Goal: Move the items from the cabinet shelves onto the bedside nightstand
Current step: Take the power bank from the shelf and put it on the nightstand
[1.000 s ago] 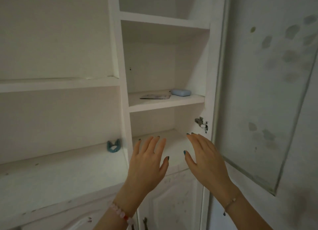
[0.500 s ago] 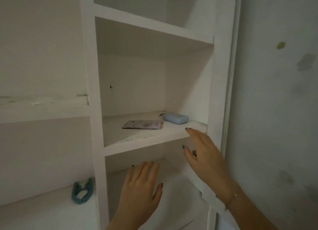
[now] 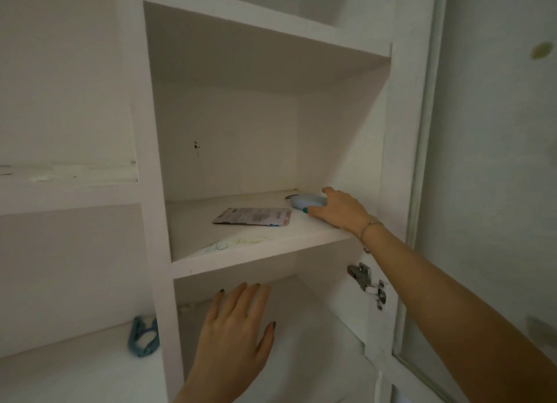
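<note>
A pale blue rounded case lies at the back right of the middle cabinet shelf. My right hand reaches onto that shelf and its fingers wrap the case's right end, thumb at the front. A flat printed packet lies just left of the case. My left hand hovers open, fingers spread, in front of the compartment below. A small blue clip sits on the lower left shelf beside the upright divider.
White cabinet with an upright divider between left and right compartments. A metal hinge is fixed on the right wall below the shelf. The open glass-panelled door stands at the right. Crayon scribbles mark the shelf front.
My right hand rose from the shelf's front edge and reached back onto the blue case. The view moved closer to the cabinet. My left hand stayed low and open.
</note>
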Demonstrator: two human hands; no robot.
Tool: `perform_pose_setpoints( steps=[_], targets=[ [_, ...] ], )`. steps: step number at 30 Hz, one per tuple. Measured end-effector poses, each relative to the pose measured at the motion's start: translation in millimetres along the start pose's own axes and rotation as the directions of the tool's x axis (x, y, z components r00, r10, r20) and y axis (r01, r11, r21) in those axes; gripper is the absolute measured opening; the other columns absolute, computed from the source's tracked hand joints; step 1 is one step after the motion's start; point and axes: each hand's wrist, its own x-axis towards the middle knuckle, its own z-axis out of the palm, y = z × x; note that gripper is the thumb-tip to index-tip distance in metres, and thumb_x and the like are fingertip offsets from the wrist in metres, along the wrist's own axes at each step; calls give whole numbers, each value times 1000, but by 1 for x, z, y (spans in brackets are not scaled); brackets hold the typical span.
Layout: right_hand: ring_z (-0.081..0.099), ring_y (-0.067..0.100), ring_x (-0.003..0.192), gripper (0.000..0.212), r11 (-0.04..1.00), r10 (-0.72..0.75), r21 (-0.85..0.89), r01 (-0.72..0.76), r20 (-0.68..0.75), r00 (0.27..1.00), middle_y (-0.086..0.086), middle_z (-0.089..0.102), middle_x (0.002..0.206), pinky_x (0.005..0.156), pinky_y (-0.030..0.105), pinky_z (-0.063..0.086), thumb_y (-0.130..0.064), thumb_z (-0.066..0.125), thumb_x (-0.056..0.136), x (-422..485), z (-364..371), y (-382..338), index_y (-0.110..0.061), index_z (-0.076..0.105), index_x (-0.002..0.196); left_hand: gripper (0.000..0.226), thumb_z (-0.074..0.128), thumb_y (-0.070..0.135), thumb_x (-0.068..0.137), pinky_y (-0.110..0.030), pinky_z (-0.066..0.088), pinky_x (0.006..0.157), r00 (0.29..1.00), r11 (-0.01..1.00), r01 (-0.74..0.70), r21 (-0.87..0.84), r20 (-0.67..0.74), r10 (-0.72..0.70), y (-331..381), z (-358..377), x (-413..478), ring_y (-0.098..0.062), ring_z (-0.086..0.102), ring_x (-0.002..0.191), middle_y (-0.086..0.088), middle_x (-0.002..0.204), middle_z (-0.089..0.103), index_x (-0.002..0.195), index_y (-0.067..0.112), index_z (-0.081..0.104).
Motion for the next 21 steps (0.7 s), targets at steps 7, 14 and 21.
perform_pose_setpoints(
  steps=[7,14,21],
  targets=[
    [54,29,96,63,999,17,-26,-18,-25,1000,17,55,119,66,27,39,-41,63,82,10,-2,-1,-4,40,127,51,45,41,78,-47,52,86,999,1000,23,-19,26,-23,9,-3,-4,-26,66,100,-3,108,68,115,14,66],
    [55,30,97,68,998,63,35,-60,-92,994,17,54,117,74,30,46,-34,66,79,-5,-5,1,-4,35,131,49,42,41,83,-42,50,88,994,994,76,-75,90,-69,22,-15,-8,-21,65,101,0,110,67,118,15,64],
    [54,33,108,73,990,69,131,-43,-208,976,17,53,125,81,35,46,-33,64,82,-53,-14,14,-6,28,139,50,35,46,93,-25,39,99,976,936,182,-301,175,-133,54,-26,-5,-9,50,118,13,131,51,138,25,44]
  ],
)
